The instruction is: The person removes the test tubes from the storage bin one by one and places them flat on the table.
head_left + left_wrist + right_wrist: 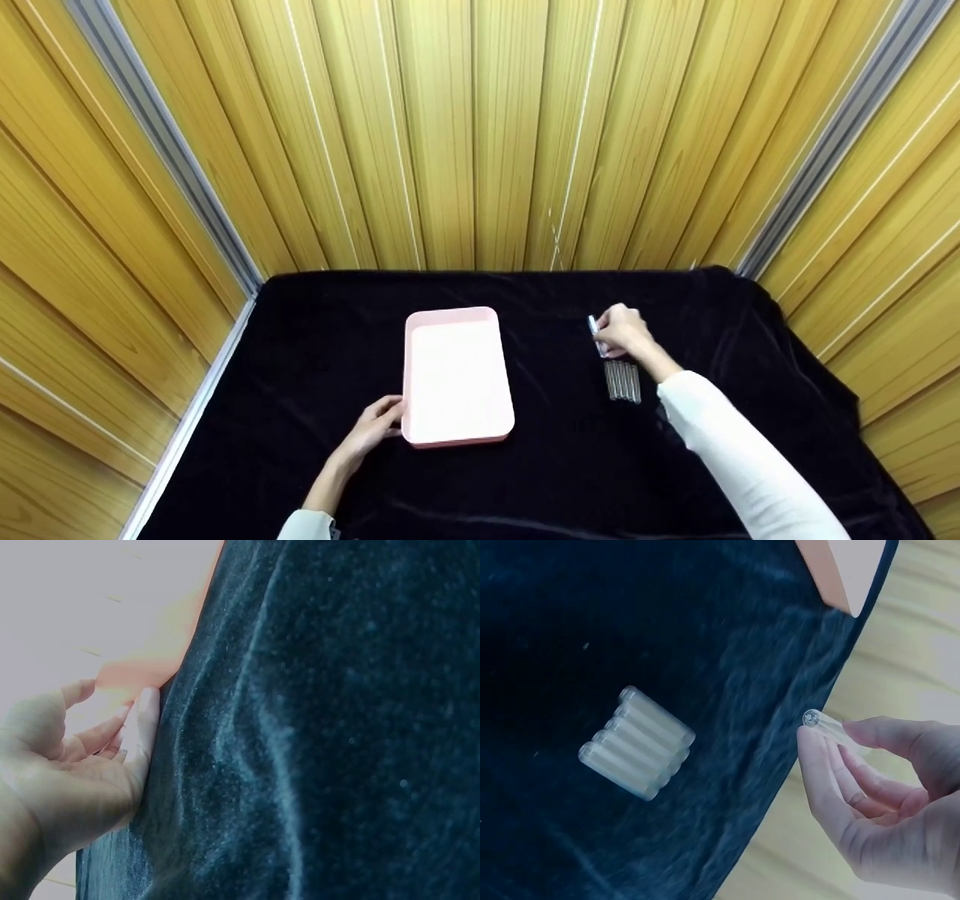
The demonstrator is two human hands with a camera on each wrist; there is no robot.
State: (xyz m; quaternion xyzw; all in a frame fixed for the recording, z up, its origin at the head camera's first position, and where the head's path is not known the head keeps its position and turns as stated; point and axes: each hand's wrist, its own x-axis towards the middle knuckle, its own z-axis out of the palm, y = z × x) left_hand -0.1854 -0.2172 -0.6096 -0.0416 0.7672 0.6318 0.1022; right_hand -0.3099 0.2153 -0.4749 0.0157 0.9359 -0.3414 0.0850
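A pale pink rectangular tray point(457, 375) lies on black cloth, its floor almost white. My left hand point(379, 420) holds its near left side; in the left wrist view thumb and fingertips point(150, 701) meet the tray wall point(142, 671) near a corner. On the other side of the cloth, my right hand point(624, 330) pinches a small clear glass tube point(597, 335) between thumb and fingers. The tube's round end point(811, 718) pokes out past the fingertips. Just nearer than that hand, several similar glass tubes point(622, 381) lie side by side in a row.
The black velvet cloth point(547, 480) covers the table and has soft folds. Wood-patterned yellow panels point(510, 135) stand behind and on both sides, with grey metal strips point(172, 142) at the corners.
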